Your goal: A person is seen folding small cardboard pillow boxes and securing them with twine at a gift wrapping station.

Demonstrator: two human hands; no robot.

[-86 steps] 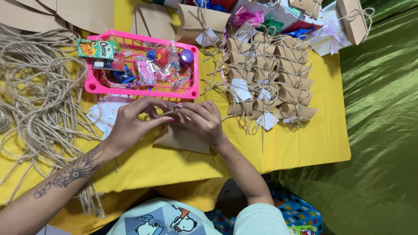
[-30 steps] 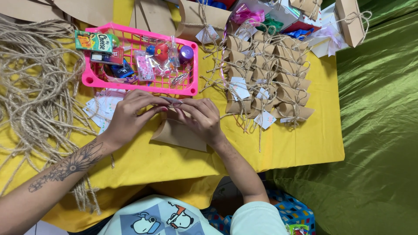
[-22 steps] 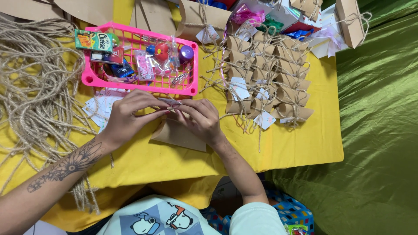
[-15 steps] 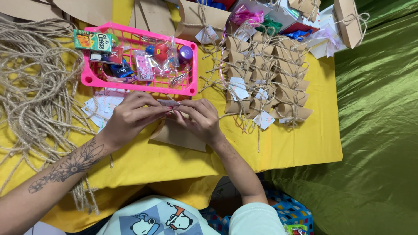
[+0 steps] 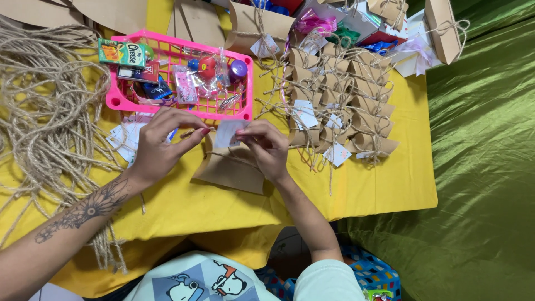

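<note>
Currently, at frame centre, the left hand (image 5: pixel 159 147) and right hand (image 5: pixel 267 147) pinch a white tag (image 5: pixel 227 134) over the brown pillow box (image 5: pixel 228 170); tying the tag on calls for fine finger control.

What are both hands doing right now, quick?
Left hand: fingers pinched on the white paper tag and a bit of twine.
Right hand: fingers pinched on the same tag, above the brown paper box.

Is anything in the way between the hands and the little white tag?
Nothing visible. Both the left hand and the right hand already pinch the tag in their fingers, just above the brown box on the yellow table.
</note>
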